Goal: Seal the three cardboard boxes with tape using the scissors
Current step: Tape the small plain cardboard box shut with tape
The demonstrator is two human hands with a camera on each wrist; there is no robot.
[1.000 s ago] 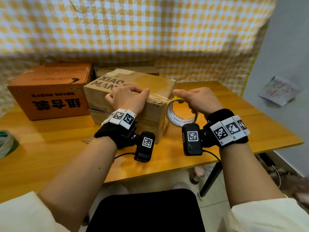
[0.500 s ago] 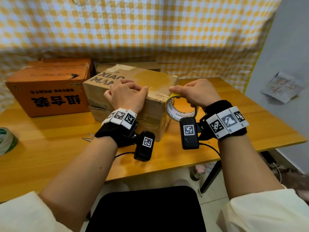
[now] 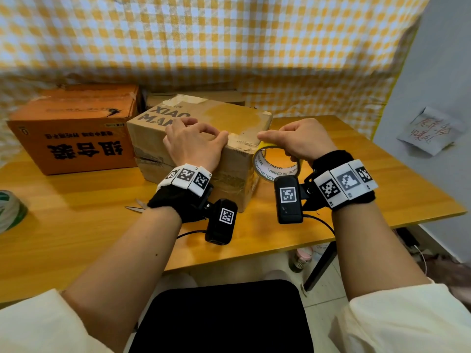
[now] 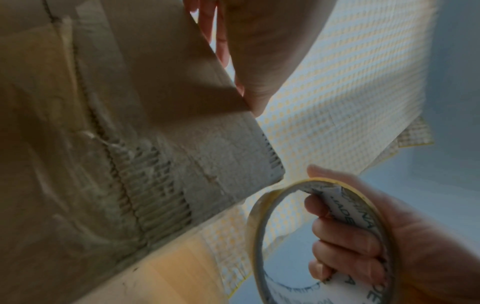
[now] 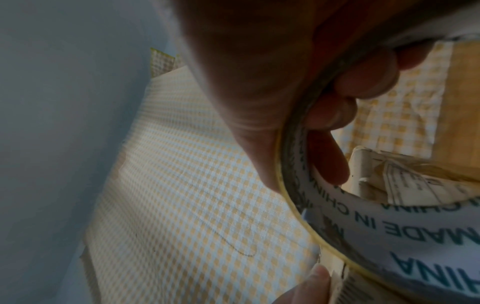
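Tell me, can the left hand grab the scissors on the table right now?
Probably yes. The scissors lie on the table just left of the left wrist, nothing covering them. But the left hand rests on the brown box, so it must let go first.

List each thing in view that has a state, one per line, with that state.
brown box: flaps closed, on the table, left hand on top.
orange box: closed, behind left.
tape roll: upright off the table at the brown box's right corner, held.
scissors: lying on the table, untouched.
left hand: pressing the box top.
right hand: gripping the tape roll.
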